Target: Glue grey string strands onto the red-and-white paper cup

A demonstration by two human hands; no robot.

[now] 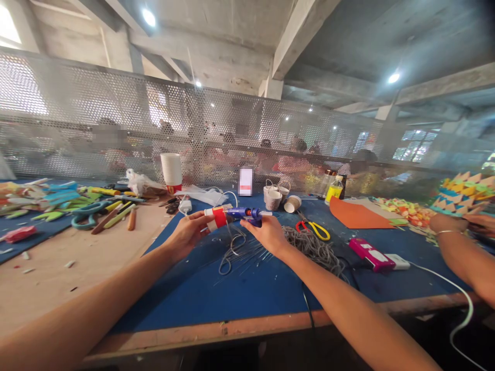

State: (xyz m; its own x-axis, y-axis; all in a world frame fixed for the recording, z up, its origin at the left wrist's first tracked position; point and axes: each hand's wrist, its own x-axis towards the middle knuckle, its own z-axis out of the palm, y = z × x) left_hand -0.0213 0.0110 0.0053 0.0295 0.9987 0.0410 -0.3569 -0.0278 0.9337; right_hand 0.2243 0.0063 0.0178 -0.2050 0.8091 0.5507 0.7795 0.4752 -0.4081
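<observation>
My left hand [188, 233] is wrapped round a small paper cup [218, 218] with a red band, held on its side above the blue table covering. In my right hand [269, 234] is a blue glue gun [247, 212], its nozzle end at the cup. Where exactly the nozzle meets the cup is too small to tell. Below the hands a thin grey cord [226, 260] lies looped on the table. A heap of grey yarn [315, 250] lies right of my right hand, beside yellow-and-red-handled scissors [319, 231].
Stacked paper cups [171, 170], a phone [245, 182] and twine-covered cups [273, 197] stand at the back. Left lie teal scissors [87, 214] and markers; right, orange paper [358, 214] and a magenta power bank [371, 254]. Another person's arm [460, 247] reaches in at the right.
</observation>
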